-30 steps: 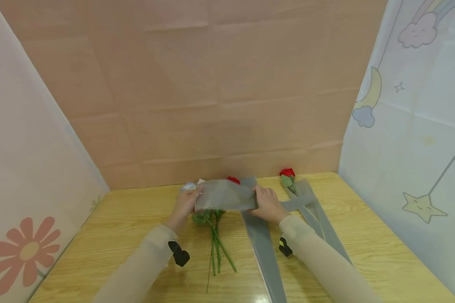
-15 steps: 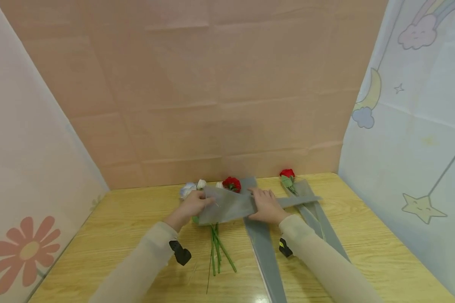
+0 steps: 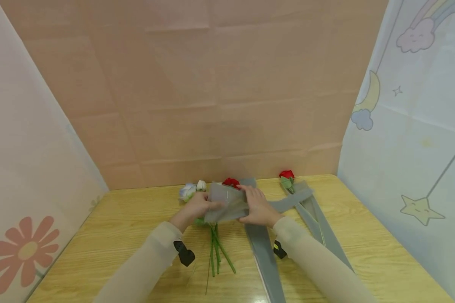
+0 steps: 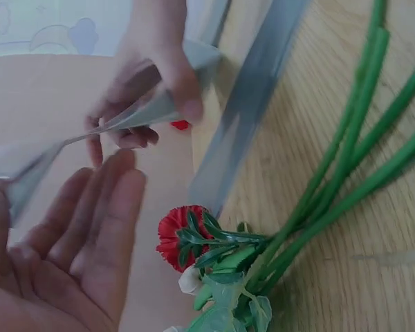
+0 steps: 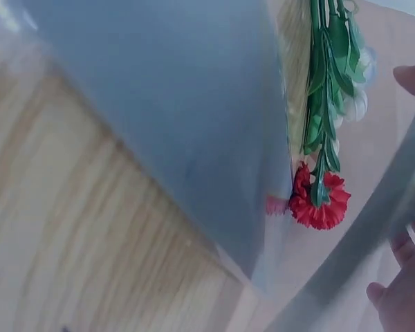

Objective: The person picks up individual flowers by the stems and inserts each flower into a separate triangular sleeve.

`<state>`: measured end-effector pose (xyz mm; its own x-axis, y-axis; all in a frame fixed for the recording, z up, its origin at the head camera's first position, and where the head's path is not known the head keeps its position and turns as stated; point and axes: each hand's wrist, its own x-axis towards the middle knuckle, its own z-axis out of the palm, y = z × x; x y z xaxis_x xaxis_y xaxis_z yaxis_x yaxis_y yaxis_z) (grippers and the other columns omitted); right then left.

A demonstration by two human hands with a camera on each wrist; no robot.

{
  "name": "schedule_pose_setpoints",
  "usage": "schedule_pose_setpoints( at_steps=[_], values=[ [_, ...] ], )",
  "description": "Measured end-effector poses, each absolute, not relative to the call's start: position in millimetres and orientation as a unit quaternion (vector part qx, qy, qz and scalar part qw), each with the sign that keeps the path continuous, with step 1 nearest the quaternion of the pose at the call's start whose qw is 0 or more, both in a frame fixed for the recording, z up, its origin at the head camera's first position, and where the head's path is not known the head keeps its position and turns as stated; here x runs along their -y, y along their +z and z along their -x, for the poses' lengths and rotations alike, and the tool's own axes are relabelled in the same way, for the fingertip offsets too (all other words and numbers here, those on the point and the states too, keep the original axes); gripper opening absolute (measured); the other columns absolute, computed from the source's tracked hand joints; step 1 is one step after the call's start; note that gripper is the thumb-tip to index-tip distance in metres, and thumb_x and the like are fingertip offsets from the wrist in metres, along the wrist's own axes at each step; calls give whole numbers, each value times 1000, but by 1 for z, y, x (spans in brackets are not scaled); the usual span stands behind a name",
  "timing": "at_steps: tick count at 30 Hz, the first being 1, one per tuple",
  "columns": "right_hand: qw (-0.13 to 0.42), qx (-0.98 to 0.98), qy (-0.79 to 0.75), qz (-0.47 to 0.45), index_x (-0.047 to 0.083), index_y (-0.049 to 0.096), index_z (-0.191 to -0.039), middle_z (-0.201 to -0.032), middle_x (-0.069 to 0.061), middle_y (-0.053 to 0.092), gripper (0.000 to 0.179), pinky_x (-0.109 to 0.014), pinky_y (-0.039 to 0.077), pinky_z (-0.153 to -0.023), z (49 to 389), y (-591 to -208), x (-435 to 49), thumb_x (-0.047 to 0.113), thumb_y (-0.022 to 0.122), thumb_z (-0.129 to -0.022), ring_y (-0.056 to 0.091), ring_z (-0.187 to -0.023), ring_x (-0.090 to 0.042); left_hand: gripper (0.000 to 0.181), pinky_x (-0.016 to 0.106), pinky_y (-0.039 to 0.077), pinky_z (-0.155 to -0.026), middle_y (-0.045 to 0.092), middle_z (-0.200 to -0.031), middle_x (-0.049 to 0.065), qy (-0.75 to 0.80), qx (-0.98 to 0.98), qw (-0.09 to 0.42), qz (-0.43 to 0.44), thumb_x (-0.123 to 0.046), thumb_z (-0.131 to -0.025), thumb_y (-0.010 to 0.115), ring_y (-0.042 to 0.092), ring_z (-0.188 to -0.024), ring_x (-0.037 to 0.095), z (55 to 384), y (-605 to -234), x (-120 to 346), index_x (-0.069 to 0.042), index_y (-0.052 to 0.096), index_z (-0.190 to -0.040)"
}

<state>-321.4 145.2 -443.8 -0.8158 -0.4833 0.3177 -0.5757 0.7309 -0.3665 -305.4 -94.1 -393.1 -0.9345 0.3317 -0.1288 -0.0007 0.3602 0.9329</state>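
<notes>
Above a bunch of artificial flowers, my left hand point(image 3: 197, 207) pinches the left end of a translucent grey sheet of wrapping paper point(image 3: 226, 204). The right hand point(image 3: 258, 206) grips its right part, thumb in front and fingers behind, as the left wrist view shows. The paper is bent between both hands and its tail sticks out past the right hand. Green stems point(image 3: 217, 252) come out below it. A red carnation point(image 4: 180, 238) and a white bud point(image 3: 201, 185) lie at the head of the bunch, beside a pale blue-white bloom point(image 3: 187, 191). In the head view the paper hides the bunch's middle.
A long grey sheet point(image 3: 263, 252) lies on the wooden table point(image 3: 132, 214) right of the stems. Farther right, a red rose point(image 3: 287, 174) lies on another grey sheet point(image 3: 331, 237). A pinkish-brown backdrop point(image 3: 220, 105) stands behind the table, with printed cloths at both sides.
The wrapping paper has come down and been gathered narrower. Both hands have drawn closer together, the right one moving left along the paper. More of the flower heads show now than one second ago.
</notes>
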Motion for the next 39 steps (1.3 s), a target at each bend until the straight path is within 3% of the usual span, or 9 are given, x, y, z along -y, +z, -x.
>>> schedule_pose_setpoints(
  at_steps=[2, 5, 7, 8, 11, 14, 22, 28, 39],
  values=[
    [100, 925, 226, -289, 8, 25, -150, -132, -11, 45, 104, -57, 23, -113, 322, -443, -147, 34, 85, -70, 42, -123, -28, 30, 28, 49, -60, 63, -78, 1, 533, -827, 146, -100, -25, -85, 75, 57, -66, 11, 305, -395, 95, 2, 68, -97],
    [102, 921, 225, -301, 7, 26, -150, -124, -8, 48, 104, -55, 28, -109, 322, -443, -149, 34, 85, -69, 45, -115, -25, 28, 28, 51, -62, 63, -77, 1, 521, -837, 131, -103, -23, -88, 72, 58, -67, 11, 305, -398, 95, 3, 68, -96],
    [96, 921, 222, -306, 8, 23, -151, -125, -7, 47, 106, -53, 29, -109, 322, -443, -149, 35, 84, -69, 45, -116, -24, 30, 31, 55, -67, 67, -86, 8, 542, -824, 132, -101, -21, -91, 68, 64, -74, 14, 305, -401, 95, 6, 65, -103],
    [94, 920, 222, -308, 8, 21, -152, -127, -7, 47, 108, -54, 28, -110, 321, -443, -149, 36, 84, -69, 44, -119, -25, 33, 34, 57, -73, 69, -99, 12, 567, -805, 142, -100, -20, -92, 66, 68, -84, 20, 305, -402, 94, 6, 62, -111],
    [85, 920, 225, -309, 11, 14, -154, -139, -10, 43, 115, -56, 22, -114, 320, -445, -149, 39, 85, -68, 39, -132, -30, 44, 41, 57, -82, 61, -121, 22, 644, -738, 180, -89, -19, -95, 61, 67, -101, 29, 305, -405, 92, 5, 49, -131],
    [83, 920, 231, -304, 13, 12, -155, -146, -12, 39, 118, -57, 18, -116, 319, -447, -149, 39, 85, -67, 33, -138, -32, 53, 44, 56, -86, 55, -129, 24, 703, -676, 209, -69, -18, -96, 60, 64, -107, 30, 306, -409, 91, 2, 38, -140],
    [148, 917, 196, -313, 7, 26, -149, -122, -10, 47, 108, -54, 30, -110, 322, -446, -148, 33, 86, -64, 45, -114, -26, 41, 47, 58, -72, 60, -114, 24, 648, -745, 147, -56, -6, -91, 63, 69, -86, 30, 307, -413, 92, 6, 49, -127],
    [143, 927, 167, -304, 8, 31, -146, -121, -9, 46, 103, -58, 22, -114, 320, -440, -148, 33, 87, -64, 44, -116, -27, 36, 46, 59, -70, 60, -113, 25, 578, -806, 107, -68, -7, -90, 65, 69, -84, 30, 308, -409, 93, 7, 53, -121],
    [131, 928, 147, -316, 7, 33, -142, -125, -8, 47, 97, -58, 20, -115, 322, -435, -150, 32, 84, -64, 43, -121, -26, 35, 40, 59, -64, 64, -110, 22, 541, -834, 91, -56, -13, -88, 69, 67, -85, 28, 308, -405, 95, 6, 59, -116]
  ],
)
